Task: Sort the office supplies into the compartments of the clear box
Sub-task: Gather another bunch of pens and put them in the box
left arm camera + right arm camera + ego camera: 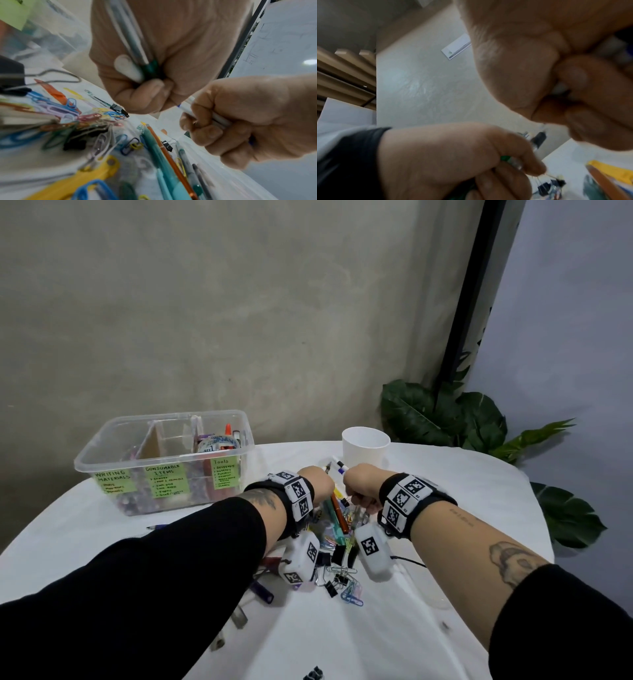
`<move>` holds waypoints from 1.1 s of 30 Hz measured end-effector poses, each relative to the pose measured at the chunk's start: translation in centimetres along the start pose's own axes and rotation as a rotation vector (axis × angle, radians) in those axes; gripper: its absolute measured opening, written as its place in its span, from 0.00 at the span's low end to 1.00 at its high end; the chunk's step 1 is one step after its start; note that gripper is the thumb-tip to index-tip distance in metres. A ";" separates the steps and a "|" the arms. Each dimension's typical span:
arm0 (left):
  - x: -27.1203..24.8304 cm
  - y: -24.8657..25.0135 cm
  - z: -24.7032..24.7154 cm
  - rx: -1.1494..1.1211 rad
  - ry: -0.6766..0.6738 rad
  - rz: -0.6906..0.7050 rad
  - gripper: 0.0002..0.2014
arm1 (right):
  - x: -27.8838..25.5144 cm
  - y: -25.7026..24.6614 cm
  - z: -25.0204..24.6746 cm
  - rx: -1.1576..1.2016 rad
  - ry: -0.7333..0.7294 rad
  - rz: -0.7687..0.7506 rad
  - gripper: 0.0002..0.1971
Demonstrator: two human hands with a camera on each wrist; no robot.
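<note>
1. Bottom of the head view: our two forearms run up toward frame centre; both wrists carry marker bands.
2. Just below the wrists, lower centre: loose pile of paper clips (351,594) and black binder clips (337,554) on the white table (445,628); more pens, a teal pen (154,146) and an orange pencil (169,152), lie in the lower half of the left wrist view.
3. Centre: left hand (317,482) is fisted round a bundle of pens (130,40); green-tipped barrels and a white cap show in the palm.
4. Just to its right: right hand (361,486) is fisted round a white marker (340,464); its tip pokes out above the knuckles; the two fists sit close, whether they touch we cannot tell.
5. Above the right hand: white paper cup (365,446), upright on the table.
6. Left of centre, further back: clear box (113,453) with cardboard dividers and three green labels: writing materials, consumable items, tools; the right compartment holds a tape roll (217,444) and other items; contents of the other compartments are blurred.
7. Right edge, behind the table: green plant (445,412) against the wall.
</note>
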State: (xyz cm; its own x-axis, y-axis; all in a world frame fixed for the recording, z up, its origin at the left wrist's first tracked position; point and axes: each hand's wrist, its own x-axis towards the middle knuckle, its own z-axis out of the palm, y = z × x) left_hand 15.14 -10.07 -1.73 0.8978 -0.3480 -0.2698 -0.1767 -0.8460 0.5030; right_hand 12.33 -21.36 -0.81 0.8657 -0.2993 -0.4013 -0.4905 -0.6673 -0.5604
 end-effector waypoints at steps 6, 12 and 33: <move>-1.0 1.4 1.0 0.153 0.026 -0.001 0.19 | -0.1 0.8 1.3 -0.326 0.002 -0.043 0.08; -0.2 -0.5 1.1 -0.009 -0.079 -0.001 0.13 | 1.1 1.5 1.7 0.082 -0.157 0.059 0.12; -6.7 -7.2 -9.2 -1.220 0.170 0.020 0.17 | -6.5 -12.3 7.2 0.875 0.125 -0.437 0.15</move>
State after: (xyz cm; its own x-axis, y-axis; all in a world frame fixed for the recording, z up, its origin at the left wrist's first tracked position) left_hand 14.11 2.08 4.00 0.9566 -0.2222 -0.1884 0.2189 0.1215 0.9682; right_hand 11.96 -6.28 3.47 0.9680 -0.2501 0.0194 0.0173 -0.0109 -0.9998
